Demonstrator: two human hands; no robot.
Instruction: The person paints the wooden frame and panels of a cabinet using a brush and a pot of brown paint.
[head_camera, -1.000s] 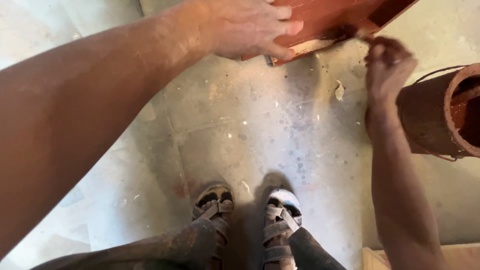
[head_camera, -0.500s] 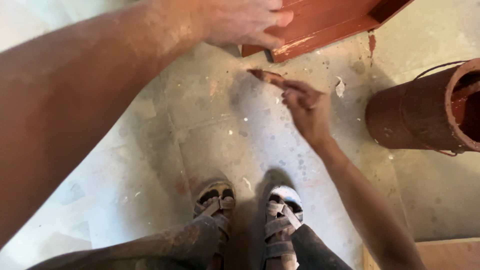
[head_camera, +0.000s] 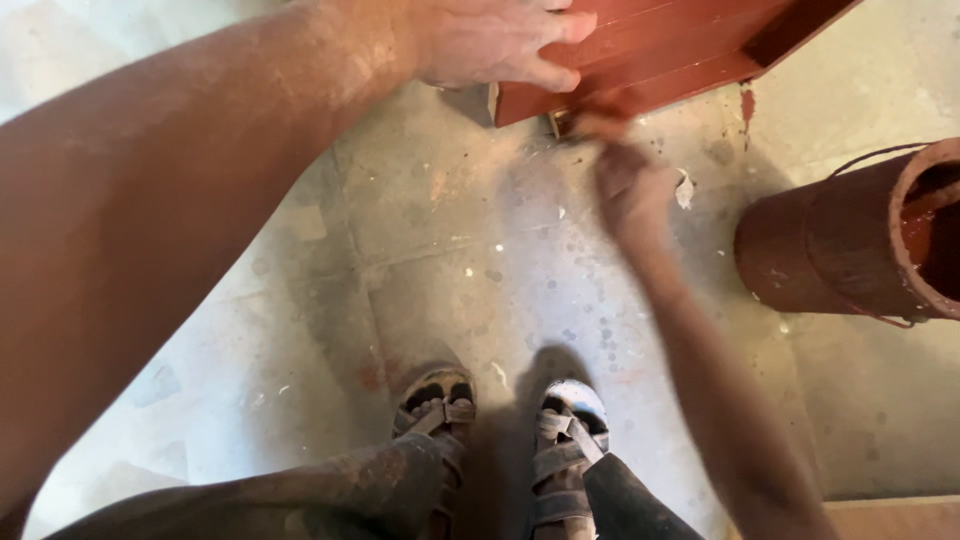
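Note:
My left hand (head_camera: 495, 40) lies flat on the near end of a red-brown painted wooden frame (head_camera: 680, 50) at the top of view, fingers spread over its edge. My right hand (head_camera: 630, 185) is blurred just below the frame's lower corner, fingers closed around a small paintbrush (head_camera: 592, 112) whose tip touches the frame's edge. The brush is mostly hidden by the blur and my fingers.
A rust-red paint can (head_camera: 850, 240) with a wire handle stands on the floor at the right, wet paint inside. My two sandalled feet (head_camera: 500, 420) stand on the paint-spattered concrete floor (head_camera: 450, 270). A wooden board edge (head_camera: 890, 520) shows at the bottom right.
My right hand, which had pulled back toward me over the floor with the brush, has moved up again to the frame's lower corner. My left hand stays on the frame.

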